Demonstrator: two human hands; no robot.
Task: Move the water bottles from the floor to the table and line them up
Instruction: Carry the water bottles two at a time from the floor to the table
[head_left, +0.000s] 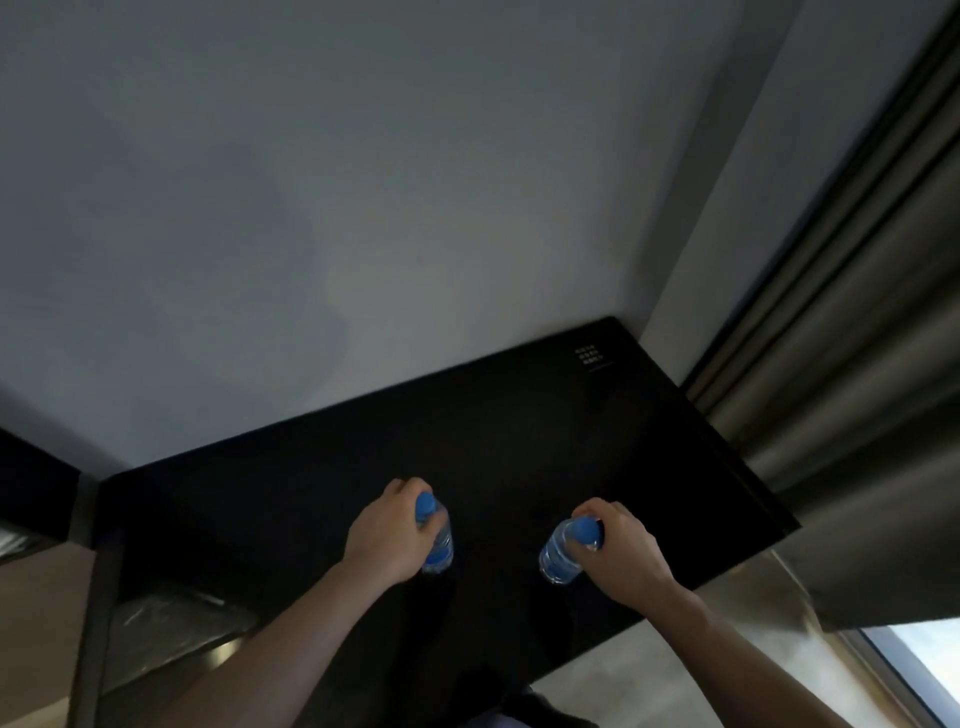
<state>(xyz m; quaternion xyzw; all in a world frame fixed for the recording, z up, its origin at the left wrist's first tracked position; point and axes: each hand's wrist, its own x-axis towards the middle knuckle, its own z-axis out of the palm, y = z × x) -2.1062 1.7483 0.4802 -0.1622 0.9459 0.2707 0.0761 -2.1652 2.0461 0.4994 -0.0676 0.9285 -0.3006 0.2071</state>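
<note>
The left hand (387, 532) grips a water bottle (438, 545) near its top, fingers curled round the neck just under the blue cap (425, 506). The clear body hangs below and a little to the right of the knuckles, with its blue label (438, 558) showing low down near the base. The right hand (621, 545) holds a second bottle (560, 556) the same way, fingers and thumb wrapped round the neck beside its blue cap (587, 531). Here the body lies down and to the left of the hand, tilted so that the base points toward the other bottle (the cap end leans right, toward the palm).

Both bottles are over the black table (519, 441), near its front half, and they are well apart from each other, with bare dark top between them. Whether their bases touch the surface cannot be told from this angle.

Both forearms reach in from the bottom edge of the view. The table sits in a corner, its far edge against a pale wall (363, 208). A small white printed mark (589, 357) sits near the far right corner of the top. To the right hangs a grey curtain (857, 364), with a strip of bright window (919, 660) below it.
</note>
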